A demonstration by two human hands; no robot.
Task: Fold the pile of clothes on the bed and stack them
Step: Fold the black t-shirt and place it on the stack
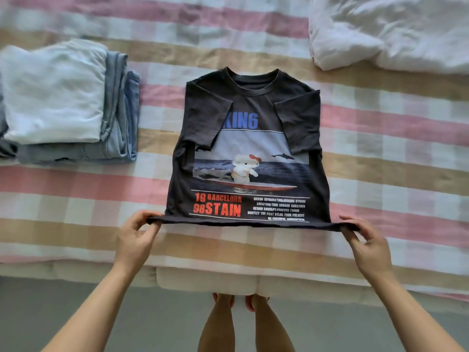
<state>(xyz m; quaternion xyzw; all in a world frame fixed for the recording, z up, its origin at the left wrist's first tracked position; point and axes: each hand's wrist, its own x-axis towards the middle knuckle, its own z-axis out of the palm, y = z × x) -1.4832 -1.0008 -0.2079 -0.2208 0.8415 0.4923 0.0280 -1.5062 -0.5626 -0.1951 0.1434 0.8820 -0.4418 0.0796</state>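
Note:
A black printed T-shirt (248, 148) lies face up in the middle of the striped bed (380, 174), both sleeves folded in over the chest. My left hand (137, 237) pinches the hem's left corner and my right hand (368, 242) pinches its right corner, with the hem stretched taut and lifted slightly off the bed. At the left stands a stack of folded clothes (63, 97): a white garment on top, light blue denim and grey pieces beneath.
A crumpled white duvet (390, 31) fills the far right corner of the bed. The bed's near edge (203, 278) runs across just below my hands, with grey floor and my legs in front of it.

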